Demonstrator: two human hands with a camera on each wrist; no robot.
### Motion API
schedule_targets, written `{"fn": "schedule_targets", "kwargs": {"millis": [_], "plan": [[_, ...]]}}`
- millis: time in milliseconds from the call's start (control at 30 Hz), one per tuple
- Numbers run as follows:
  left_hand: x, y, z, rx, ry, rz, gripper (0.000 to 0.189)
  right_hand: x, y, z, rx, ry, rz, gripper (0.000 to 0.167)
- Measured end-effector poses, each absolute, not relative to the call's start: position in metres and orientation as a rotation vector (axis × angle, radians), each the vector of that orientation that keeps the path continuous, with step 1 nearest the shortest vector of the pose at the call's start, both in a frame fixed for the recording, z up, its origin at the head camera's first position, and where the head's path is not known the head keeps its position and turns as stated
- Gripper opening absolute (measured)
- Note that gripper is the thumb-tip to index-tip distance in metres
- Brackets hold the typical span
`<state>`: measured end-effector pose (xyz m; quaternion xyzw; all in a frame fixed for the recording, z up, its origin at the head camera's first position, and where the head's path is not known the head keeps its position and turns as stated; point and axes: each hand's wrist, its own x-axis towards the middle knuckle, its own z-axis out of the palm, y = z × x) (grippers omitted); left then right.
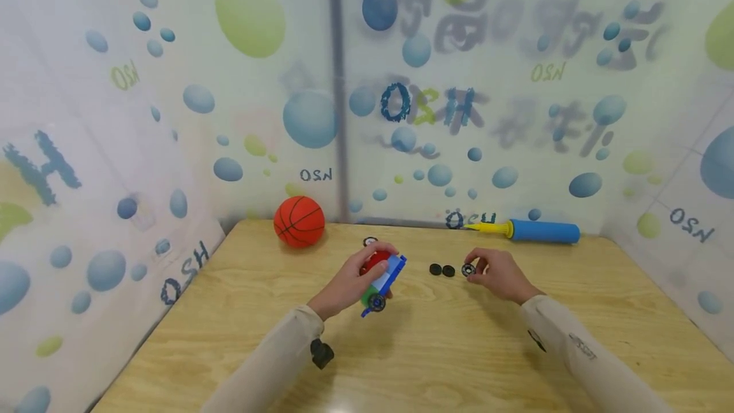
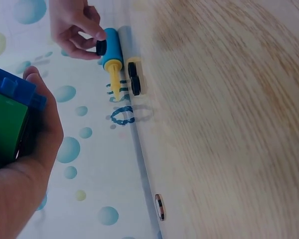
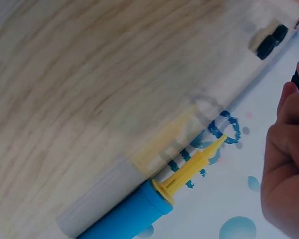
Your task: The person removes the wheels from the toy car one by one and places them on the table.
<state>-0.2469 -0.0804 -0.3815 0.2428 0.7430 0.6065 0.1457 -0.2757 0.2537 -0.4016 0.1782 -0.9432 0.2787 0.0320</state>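
Note:
My left hand (image 1: pixel 355 273) grips a toy car (image 1: pixel 385 278) of red, green and blue parts, held tilted above the table. One black wheel (image 1: pixel 376 303) shows at its lower end. The fingers cover much of the red part; in the left wrist view the green side (image 2: pixel 7 124) and blue base (image 2: pixel 15 84) face the camera. Between thumb and fingertips, my right hand (image 1: pixel 501 274) pinches a loose black toy wheel (image 1: pixel 468 270) with a grey hub. Just left of that hand, two more black wheels (image 1: pixel 442 270) lie side by side on the table.
A small round disc (image 1: pixel 369 241) lies behind the left hand. At the back left edge of the wooden table (image 1: pixel 258 349) sits a red ball (image 1: pixel 299 222) with black lines. A blue hand pump (image 1: pixel 545 231) with a yellow nozzle lies along the back right, against the patterned wall.

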Motion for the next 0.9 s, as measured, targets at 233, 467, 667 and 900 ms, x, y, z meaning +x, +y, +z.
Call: {"fn": "schedule_targets", "kwargs": {"millis": [233, 467, 667, 900], "plan": [[-0.247, -0.080, -0.379, 0.695, 2.136, 1.751, 0.034, -0.294, 0.252, -0.411, 0.515, -2.995, 0.782, 0.022], [-0.248, -0.078, -0.382, 0.718, 2.135, 1.730, 0.033, -0.305, 0.248, -0.414, 0.429, -3.099, 0.782, 0.022], [-0.249, -0.079, -0.382, 0.733, 2.107, 1.746, 0.034, -0.307, 0.247, -0.414, 0.396, -3.134, 0.772, 0.024], [-0.248, -0.079, -0.383, 0.721, 2.098, 1.733, 0.037, -0.307, 0.246, -0.418, 0.377, -3.145, 0.801, 0.024]]}}
